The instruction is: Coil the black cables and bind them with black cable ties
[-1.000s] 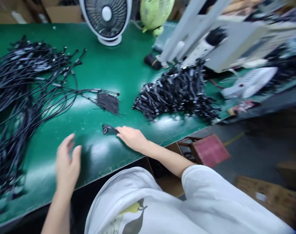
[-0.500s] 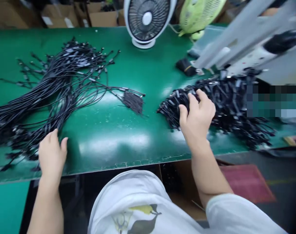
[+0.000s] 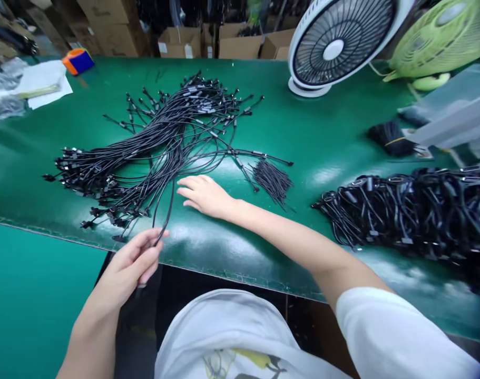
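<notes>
Black cable (image 3: 169,213): your left hand (image 3: 139,260), at 8 o'clock from the middle of the view, has it pinched between thumb and fingers, at the front edge of the green worktop (image 3: 271,126). From your grip the cable slants up toward 1 o'clock, to the loose cable pile (image 3: 156,134), which lies at 10 o'clock from the middle. Your right hand (image 3: 204,196) is palm-down just beside that pile, fingers slightly spread and pointing to 9 o'clock; whether the fingertips touch any cable, I cannot tell.

At your right hand's 3 o'clock lies a bunch of thin black strands (image 3: 272,181), with a few cable ends next to it. Farther out at 3 o'clock you have a long heap of bundled black cables (image 3: 409,216). A banded black bundle (image 3: 392,138) sits between 2 and 3 o'clock, a white fan (image 3: 333,50) between 1 and 2, and a yellow-green fan (image 3: 433,47) at 2. Out at 10 o'clock are an orange-and-blue roll (image 3: 78,60) and some white paper (image 3: 42,81).
</notes>
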`<move>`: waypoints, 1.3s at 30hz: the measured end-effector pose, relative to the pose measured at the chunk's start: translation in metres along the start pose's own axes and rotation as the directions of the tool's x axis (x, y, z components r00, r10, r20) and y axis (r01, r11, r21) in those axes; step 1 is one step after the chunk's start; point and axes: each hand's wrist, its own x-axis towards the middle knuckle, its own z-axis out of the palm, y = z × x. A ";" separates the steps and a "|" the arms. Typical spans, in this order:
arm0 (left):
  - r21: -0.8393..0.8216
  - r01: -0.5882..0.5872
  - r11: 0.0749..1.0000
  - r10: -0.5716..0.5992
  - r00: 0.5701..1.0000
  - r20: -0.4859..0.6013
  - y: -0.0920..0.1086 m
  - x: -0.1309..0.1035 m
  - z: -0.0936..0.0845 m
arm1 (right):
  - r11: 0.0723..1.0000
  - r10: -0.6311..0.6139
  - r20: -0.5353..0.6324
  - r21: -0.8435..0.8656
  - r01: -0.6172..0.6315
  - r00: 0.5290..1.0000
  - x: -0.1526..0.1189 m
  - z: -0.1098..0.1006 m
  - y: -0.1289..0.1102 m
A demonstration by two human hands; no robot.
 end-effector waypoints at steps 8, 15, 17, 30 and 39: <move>-0.075 -0.030 0.997 0.023 0.996 -0.084 -0.021 -0.024 -0.047 | 0.985 0.039 -0.050 -0.167 -0.047 0.998 0.063 0.017 0.007; 0.609 -0.373 0.700 0.300 0.927 0.224 -0.059 0.029 -0.008 | 0.903 0.242 0.089 -0.384 -0.191 0.966 0.080 -0.001 0.072; 0.695 -0.427 0.579 0.405 0.890 0.210 -0.066 0.049 -0.003 | 0.905 0.238 0.143 -0.393 -0.166 0.961 0.082 -0.009 0.082; 0.408 -0.130 0.904 0.208 0.966 -0.154 -0.084 0.025 -0.053 | 0.817 0.090 -0.031 -0.570 -0.092 0.995 0.053 -0.095 0.103; -0.384 -0.264 0.885 0.126 0.929 -0.348 -0.046 -0.001 -0.091 | 0.803 0.378 -0.143 -0.442 -0.400 0.915 -0.030 -0.151 0.120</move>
